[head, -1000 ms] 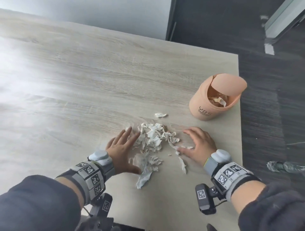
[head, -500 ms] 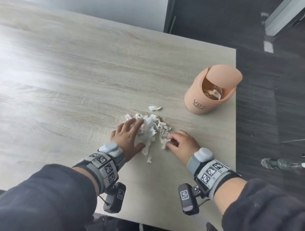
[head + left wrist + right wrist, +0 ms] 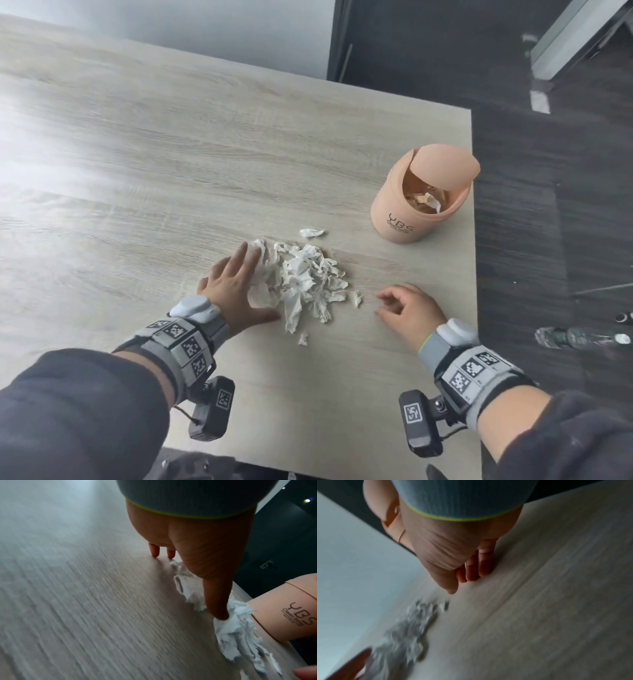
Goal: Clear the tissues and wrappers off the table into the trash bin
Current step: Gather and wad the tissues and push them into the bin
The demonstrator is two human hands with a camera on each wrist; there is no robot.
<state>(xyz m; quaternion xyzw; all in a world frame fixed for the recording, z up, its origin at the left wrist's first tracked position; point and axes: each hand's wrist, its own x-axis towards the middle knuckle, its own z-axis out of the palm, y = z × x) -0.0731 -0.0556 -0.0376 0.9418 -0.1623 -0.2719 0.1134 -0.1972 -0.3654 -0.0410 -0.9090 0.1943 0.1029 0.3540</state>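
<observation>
A pile of crumpled white tissues (image 3: 301, 281) lies on the wooden table (image 3: 137, 171). My left hand (image 3: 245, 270) rests flat against the pile's left side, fingers straight and thumb along its near edge; the left wrist view shows that left hand (image 3: 197, 547) touching the tissues (image 3: 231, 628). My right hand (image 3: 394, 303) sits on the table right of the pile, apart from it, fingers loosely curled and holding nothing. Small scraps lie loose: one scrap (image 3: 311, 233) behind the pile, one scrap (image 3: 356, 298) near my right hand, one scrap (image 3: 303, 339) in front. The peach trash bin (image 3: 407, 219) stands at back right, its lid (image 3: 442, 164) tilted open, paper inside.
The table's right edge (image 3: 472, 274) runs just beyond the bin and my right hand; dark floor lies past it. A plastic bottle (image 3: 575, 337) lies on that floor. The right wrist view is blurred, showing the right hand (image 3: 453, 561) and the pile (image 3: 406, 628).
My right hand has let go of the tissue it pinched and drawn back to the right. The left hand stays against the pile, which is more bunched together.
</observation>
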